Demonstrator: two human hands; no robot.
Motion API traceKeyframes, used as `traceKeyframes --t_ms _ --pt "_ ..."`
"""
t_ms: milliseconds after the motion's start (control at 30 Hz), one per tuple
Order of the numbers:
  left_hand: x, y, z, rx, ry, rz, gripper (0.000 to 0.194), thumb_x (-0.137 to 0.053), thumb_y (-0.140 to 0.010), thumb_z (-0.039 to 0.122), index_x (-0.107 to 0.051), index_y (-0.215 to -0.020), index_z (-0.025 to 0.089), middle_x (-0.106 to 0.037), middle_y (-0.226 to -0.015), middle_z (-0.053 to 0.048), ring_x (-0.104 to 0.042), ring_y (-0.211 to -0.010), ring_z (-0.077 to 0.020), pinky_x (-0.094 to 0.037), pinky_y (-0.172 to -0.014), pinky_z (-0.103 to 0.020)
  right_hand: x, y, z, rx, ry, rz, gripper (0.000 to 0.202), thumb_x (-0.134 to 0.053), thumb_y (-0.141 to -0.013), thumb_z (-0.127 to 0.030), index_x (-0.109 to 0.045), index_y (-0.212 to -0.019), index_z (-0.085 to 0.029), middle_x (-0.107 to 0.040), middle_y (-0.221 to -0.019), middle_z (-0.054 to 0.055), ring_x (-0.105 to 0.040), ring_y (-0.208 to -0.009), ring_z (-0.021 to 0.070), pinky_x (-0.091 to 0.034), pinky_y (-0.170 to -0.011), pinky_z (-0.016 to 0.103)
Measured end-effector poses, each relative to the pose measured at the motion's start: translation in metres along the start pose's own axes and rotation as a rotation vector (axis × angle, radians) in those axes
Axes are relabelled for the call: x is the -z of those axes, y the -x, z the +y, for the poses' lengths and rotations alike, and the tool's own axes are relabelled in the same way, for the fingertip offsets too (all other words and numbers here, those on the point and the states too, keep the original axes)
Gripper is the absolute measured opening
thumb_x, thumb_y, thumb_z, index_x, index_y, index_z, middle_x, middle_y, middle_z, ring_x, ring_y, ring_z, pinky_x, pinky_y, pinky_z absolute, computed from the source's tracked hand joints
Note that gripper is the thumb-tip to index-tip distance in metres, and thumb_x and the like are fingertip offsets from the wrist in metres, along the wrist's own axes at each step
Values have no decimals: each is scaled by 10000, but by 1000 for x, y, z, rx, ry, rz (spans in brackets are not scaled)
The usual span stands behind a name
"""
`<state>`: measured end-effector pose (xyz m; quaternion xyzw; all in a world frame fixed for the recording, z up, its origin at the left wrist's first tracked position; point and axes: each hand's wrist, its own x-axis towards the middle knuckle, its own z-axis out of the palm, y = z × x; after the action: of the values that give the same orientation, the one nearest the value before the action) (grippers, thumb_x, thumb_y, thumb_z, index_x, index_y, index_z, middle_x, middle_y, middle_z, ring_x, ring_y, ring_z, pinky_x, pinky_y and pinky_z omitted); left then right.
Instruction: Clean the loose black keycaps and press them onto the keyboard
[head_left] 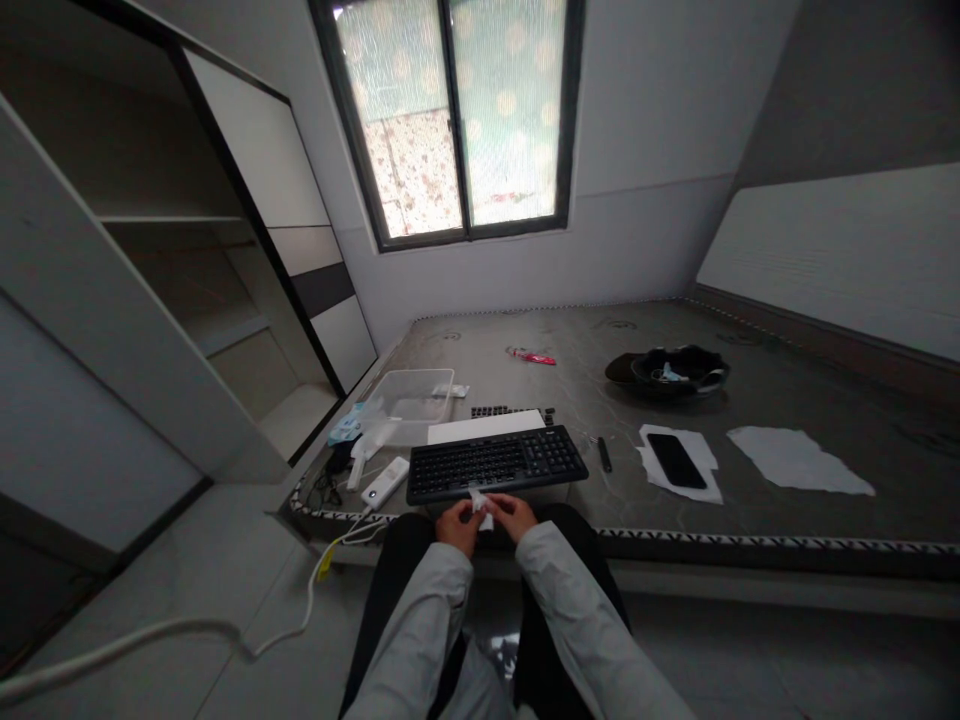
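Observation:
Both of my hands meet over my lap at the near edge of a black keyboard (495, 462). My left hand (459, 526) pinches a small crumpled white tissue (480, 503) from one side. On the other side my right hand (514, 517) has its fingers closed on the same tissue. The keyboard lies tilted in front of my knees, its near edge just beyond my fingertips. Behind it are a white sheet (484, 427) and a row of loose black keycaps (499, 411).
A clear plastic box (409, 400), a white power strip (385, 483) and its cable (311, 590) are on the left. To the right lie a thin black tool (604, 455), a phone (676, 461) on paper, another white sheet (799, 460), a dark cap (679, 372). A red packet (534, 356) lies farther back.

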<state>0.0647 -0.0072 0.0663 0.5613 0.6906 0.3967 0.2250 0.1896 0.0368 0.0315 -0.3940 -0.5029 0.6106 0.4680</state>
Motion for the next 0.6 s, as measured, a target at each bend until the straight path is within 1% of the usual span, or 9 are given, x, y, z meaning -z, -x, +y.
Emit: traceKeyframes --t_ms 133,267,333,467,533,600 --pt "2 3 8 79 65 -67 359 -508 -700 429 -657 -910 179 -656 -625 3 -521 -397 -88 -409 -453 -200 5 -4 7 10 -6 -1 426 -663 -553 -485 -674 -850 -180 -687 -838 66 -609 -815 239 -443 -774 376" --pt "2 2 9 106 111 -102 412 -518 -686 457 -650 -947 166 -662 -648 -11 -506 -366 -81 -413 -431 -207 9 -9 13 2 3 31 412 -665 -552 -480 -680 -836 -182 -688 -846 67 -611 -821 235 -430 -800 372" --pt "2 2 9 124 119 -94 418 -522 -678 468 -652 -939 168 -669 -689 -15 -505 -364 -78 -420 -436 -213 10 -9 13 -13 2 38 420 -664 -545 -490 -682 -824 -177 -688 -838 70 -611 -816 239 -438 -782 366" --pt "2 3 9 98 102 -64 403 -502 -689 484 -659 -903 182 -668 -678 -6 -515 -384 -87 -428 -463 -226 7 -7 9 -78 -31 45 485 -665 -502 -536 -678 -814 -164 -690 -788 74 -621 -748 241 -468 -687 346" --pt "2 2 7 59 91 -42 395 -501 -686 494 -662 -880 190 -671 -700 -8 -566 -482 -114 -442 -522 -232 4 -5 5 -96 -35 21 507 -661 -492 -551 -675 -816 -162 -688 -779 69 -621 -736 235 -471 -666 334" --pt "2 1 5 6 93 -4 382 -511 -679 496 -662 -848 189 -674 -745 -15 -603 -637 -143 -449 -611 -236 2 -3 1 -102 -14 -13 520 -651 -492 -566 -673 -817 -161 -687 -771 64 -618 -737 233 -470 -664 331"
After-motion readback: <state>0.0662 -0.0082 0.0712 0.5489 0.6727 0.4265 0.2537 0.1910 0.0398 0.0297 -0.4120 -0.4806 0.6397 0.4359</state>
